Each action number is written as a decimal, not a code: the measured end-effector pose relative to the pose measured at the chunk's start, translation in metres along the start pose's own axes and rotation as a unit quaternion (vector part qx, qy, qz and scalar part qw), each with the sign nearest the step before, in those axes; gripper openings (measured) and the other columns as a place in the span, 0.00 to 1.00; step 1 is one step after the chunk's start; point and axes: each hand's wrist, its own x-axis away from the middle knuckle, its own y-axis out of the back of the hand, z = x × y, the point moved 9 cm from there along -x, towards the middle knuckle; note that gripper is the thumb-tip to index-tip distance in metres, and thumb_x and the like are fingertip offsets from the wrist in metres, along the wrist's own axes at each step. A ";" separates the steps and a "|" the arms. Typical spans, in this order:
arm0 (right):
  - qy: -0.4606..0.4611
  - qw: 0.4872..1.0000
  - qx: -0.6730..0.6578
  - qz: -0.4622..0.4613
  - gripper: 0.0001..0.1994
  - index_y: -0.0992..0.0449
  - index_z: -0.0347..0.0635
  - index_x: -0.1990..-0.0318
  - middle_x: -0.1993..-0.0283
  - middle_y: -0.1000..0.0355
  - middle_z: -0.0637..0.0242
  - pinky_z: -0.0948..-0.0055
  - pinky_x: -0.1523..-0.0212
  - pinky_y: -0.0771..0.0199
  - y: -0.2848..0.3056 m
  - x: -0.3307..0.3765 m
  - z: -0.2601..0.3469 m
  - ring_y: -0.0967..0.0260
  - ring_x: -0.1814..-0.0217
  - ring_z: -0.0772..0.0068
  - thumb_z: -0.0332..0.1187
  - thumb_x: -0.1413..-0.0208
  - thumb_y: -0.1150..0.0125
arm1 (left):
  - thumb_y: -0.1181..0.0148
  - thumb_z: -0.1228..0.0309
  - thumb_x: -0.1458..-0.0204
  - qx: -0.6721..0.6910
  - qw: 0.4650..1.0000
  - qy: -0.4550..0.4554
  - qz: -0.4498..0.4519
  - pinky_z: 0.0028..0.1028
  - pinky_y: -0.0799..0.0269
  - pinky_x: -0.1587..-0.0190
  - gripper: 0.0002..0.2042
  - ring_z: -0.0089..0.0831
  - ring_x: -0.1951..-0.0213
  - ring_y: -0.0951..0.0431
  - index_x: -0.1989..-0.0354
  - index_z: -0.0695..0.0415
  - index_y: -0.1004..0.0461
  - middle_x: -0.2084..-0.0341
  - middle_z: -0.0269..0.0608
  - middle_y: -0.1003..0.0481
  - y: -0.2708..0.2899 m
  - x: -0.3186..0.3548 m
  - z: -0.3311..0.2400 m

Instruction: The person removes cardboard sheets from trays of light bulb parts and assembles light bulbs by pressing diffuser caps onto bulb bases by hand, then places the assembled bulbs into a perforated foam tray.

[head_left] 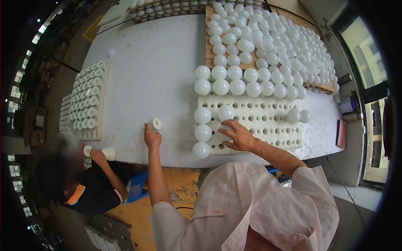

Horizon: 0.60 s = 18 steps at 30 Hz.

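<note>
My left hand [152, 137] is over the white table, its fingers closed on a small white lamp base [157, 124] whose round open face points up. My right hand [238, 136] curls its fingers around a white bulb globe [225, 134] at the foam tray [260, 133], partly covering it. Beside that hand, several globes [203, 132] stand in a column along the tray's left edge, and another globe [226, 112] sits just beyond my fingers. Many of the tray's holes show bare. Two globes [294, 115] rest near its right end.
Rows of globes [253, 89] fill the tray's far side; many more lie on a cardboard sheet [212, 62] behind. At left stands a rack of lamp bases [87, 100]. A co-worker [94, 180] sits at the near left, handling white parts. A window [364, 54] borders the right.
</note>
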 end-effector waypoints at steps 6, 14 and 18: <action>-0.022 0.995 0.018 -0.093 0.41 0.39 0.46 0.38 0.36 0.49 0.49 0.45 0.37 0.45 0.024 0.004 0.002 0.50 0.34 0.43 0.41 0.65 0.28 | 0.40 0.85 0.58 -0.142 0.988 -0.053 0.023 0.37 0.44 0.35 0.32 0.48 0.35 0.44 0.41 0.58 0.41 0.36 0.49 0.43 -0.026 -0.035 0.016; -0.064 0.995 0.072 0.036 0.43 0.45 0.45 0.34 0.30 0.55 0.51 0.43 0.33 0.52 0.014 -0.007 -0.011 0.57 0.28 0.45 0.46 0.59 0.34 | 0.36 0.81 0.57 -0.172 0.983 -0.013 0.068 0.40 0.32 0.46 0.24 0.50 0.48 0.29 0.49 0.63 0.35 0.50 0.53 0.29 -0.024 -0.048 0.016; -0.071 0.997 0.029 0.006 0.43 0.43 0.48 0.34 0.31 0.53 0.49 0.44 0.35 0.49 0.035 -0.005 -0.029 0.54 0.30 0.45 0.44 0.61 0.30 | 0.35 0.79 0.58 -0.038 0.998 0.038 0.018 0.40 0.30 0.49 0.23 0.52 0.53 0.26 0.51 0.65 0.34 0.55 0.56 0.27 -0.016 -0.025 0.009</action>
